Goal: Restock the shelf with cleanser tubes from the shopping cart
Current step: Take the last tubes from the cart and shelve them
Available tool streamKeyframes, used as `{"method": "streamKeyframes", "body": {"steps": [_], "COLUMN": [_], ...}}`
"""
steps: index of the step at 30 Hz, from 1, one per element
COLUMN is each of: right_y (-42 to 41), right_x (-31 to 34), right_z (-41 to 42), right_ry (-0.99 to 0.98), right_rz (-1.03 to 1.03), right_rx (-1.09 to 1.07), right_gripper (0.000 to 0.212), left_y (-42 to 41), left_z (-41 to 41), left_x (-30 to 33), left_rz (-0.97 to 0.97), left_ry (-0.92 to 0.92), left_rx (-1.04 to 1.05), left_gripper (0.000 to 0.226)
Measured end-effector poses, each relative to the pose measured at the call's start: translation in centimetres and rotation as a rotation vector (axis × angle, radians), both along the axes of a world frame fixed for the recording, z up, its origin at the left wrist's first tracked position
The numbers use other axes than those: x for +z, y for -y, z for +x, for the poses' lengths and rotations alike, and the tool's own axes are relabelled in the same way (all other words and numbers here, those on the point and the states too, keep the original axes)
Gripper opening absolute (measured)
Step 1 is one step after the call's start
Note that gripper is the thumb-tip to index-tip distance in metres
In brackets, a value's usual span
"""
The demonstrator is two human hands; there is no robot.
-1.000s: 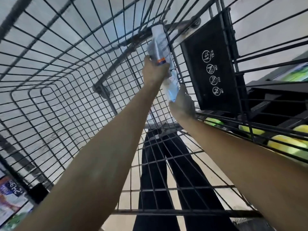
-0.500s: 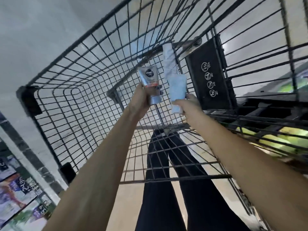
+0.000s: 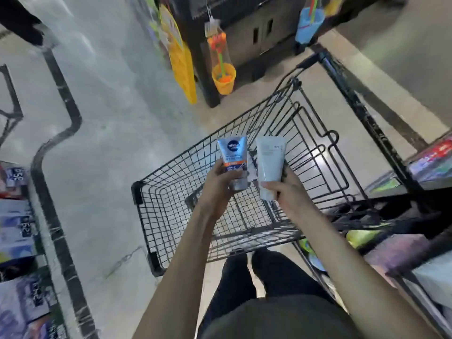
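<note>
My left hand (image 3: 219, 185) grips a silver-blue cleanser tube (image 3: 233, 159) with an orange band by its lower end, held upright above the black wire shopping cart (image 3: 171, 216). My right hand (image 3: 286, 189) grips a pale white-blue cleanser tube (image 3: 270, 165), also upright, right beside the first. Both tubes hover over the cart's basket, which shows no other goods inside. A shelf (image 3: 430, 167) with colourful packs runs along the right edge.
Another shelf (image 3: 17, 228) with boxed goods lines the left edge. Ahead stands a dark display rack (image 3: 195, 57) with hanging toy buckets and yellow packs. My dark-trousered legs are behind the cart. Grey floor lies open on the left.
My head has tilted up from deep inside the cart. Both hands have lifted the two tubes out of the basket's far end and now hold them upright above it.
</note>
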State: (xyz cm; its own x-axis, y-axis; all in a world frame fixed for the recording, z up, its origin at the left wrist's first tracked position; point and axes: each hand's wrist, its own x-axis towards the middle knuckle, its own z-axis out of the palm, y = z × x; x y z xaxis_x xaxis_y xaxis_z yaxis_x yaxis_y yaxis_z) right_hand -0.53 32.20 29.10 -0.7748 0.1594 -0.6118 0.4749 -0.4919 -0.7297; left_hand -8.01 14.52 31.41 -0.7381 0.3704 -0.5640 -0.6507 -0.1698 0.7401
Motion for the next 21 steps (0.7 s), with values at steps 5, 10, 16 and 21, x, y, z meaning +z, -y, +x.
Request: {"method": "streamKeyframes", "body": {"steps": [5, 10, 16, 21], "right_y": [0.0, 0.0, 1.8, 3.8], "right_x": [7.3, 10.8, 12.9, 13.7], "right_z": [3.7, 7.8, 14.1, 21.3], "right_ry": [-0.150, -0.246, -0.262, -0.269], "right_rz": [0.004, -0.008, 0.117, 0.148], "right_rx": [-0.062, -0.238, -0.450, -0.633], "right_gripper": [0.060, 0.060, 0.062, 0.062], "left_y": [-1.0, -1.5, -1.6, -2.1], "left_z": [3.9, 6.9, 9.7, 14.4], "left_x": [7.0, 10.3, 11.4, 11.6], "left_rz": [0.002, 0.073, -0.008, -0.014], "left_ry": [-0.123, -0.195, -0.291, -0.321], "left_rx": [-0.075, -0.170, -0.359, -0.535], "left_gripper": [0.049, 0.053, 0.061, 0.062]}}
